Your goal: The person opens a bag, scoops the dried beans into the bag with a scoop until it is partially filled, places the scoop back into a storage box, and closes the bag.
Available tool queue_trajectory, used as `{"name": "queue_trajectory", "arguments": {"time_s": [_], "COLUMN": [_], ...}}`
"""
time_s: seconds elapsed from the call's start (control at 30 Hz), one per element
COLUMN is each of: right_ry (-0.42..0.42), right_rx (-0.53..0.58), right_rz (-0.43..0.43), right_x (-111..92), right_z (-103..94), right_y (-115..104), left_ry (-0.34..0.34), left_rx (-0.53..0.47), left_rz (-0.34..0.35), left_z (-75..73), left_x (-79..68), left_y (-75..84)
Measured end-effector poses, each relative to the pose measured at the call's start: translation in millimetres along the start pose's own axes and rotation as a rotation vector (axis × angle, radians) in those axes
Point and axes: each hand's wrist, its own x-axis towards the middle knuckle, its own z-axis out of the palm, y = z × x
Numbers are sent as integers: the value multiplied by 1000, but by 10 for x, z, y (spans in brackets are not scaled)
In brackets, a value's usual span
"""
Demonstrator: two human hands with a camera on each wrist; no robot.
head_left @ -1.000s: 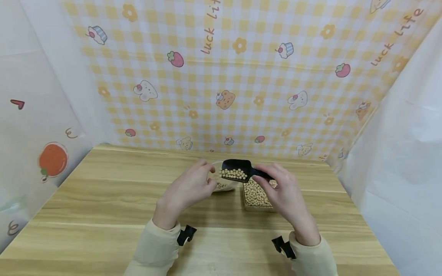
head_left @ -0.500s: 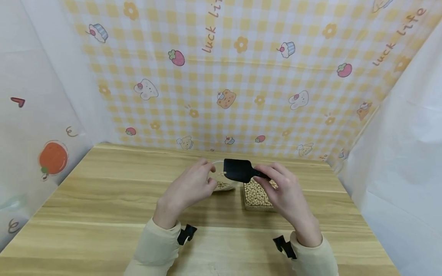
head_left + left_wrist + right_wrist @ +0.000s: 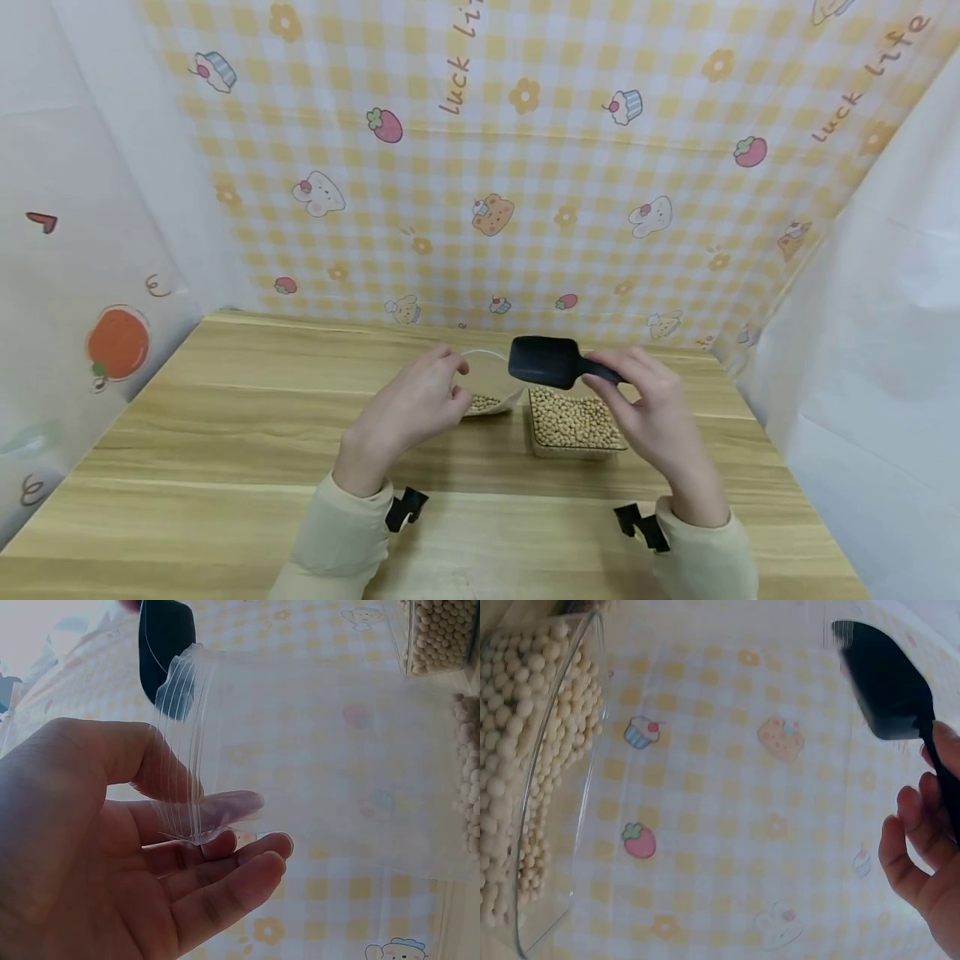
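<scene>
Left hand [image 3: 412,404]: thumb and forefinger pinch the ridged mouth of a clear bag [image 3: 491,375], which extends down and right from these fingers, pale beans [image 3: 483,403] gathered low inside. Right of that, a black scoop [image 3: 543,362] in the air, blade pointing left toward the bag. Clear box [image 3: 577,454] of similar beans on the tabletop [image 3: 225,417], below and left of the right fingers. Right hand [image 3: 648,396]: thumb and fingers pinch the scoop's handle.
</scene>
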Motion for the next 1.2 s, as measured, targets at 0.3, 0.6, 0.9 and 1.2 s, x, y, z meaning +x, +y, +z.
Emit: {"name": "queue_trajectory", "arguments": {"time_s": [0.3, 0.6, 0.9, 1.2], "right_ry": [-46, -198, -410, -575], "right_rx": [-108, -201, -215, -258], "right_rz": [142, 264, 411, 281], "right_x": [-164, -269, -248, -27], "right_z": [-318, -445, -412, -453], "right_y": [310, 506, 533, 544], "left_ry": [-10, -11, -29, -29], "left_rx": [-17, -11, -32, -28], "left_rz": [-5, -9, -46, -25], "left_z": [0, 2, -25, -35], "left_x": [0, 1, -54, -25], "left_y": [9, 21, -6, -11]}}
